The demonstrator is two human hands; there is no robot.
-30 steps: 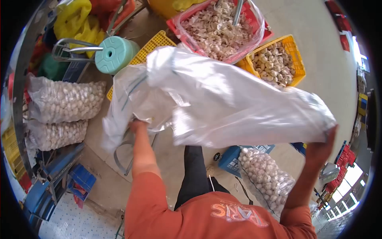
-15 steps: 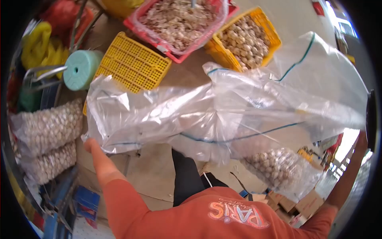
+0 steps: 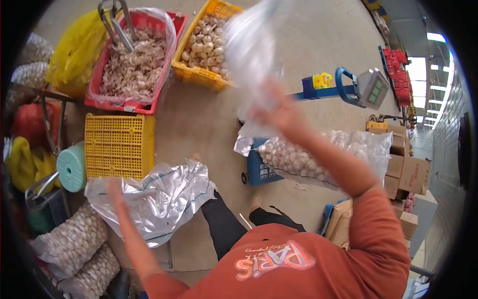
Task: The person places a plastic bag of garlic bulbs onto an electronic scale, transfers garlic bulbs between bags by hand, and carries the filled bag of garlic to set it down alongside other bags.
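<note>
My right hand, blurred by motion, is raised at the centre and closed around a clear plastic bag that streaks upward from it. My left hand is over another crumpled clear plastic bag with dark green lines. That bag spreads between the upturned yellow crate and my leg. The left fingers are too smeared to show their grip. Below my right forearm, a filled bag of garlic lies on a blue platform scale.
A red tub holds garlic skins and a metal-legged object. Beside it stands a yellow crate of garlic. A teal stool and stacked garlic bags are at left. The scale display and cardboard boxes are at right.
The plastic stretched between my hands is now in two separate parts. My right hand has come inward from the far right, lifting its bag. The view has turned, exposing the scale.
</note>
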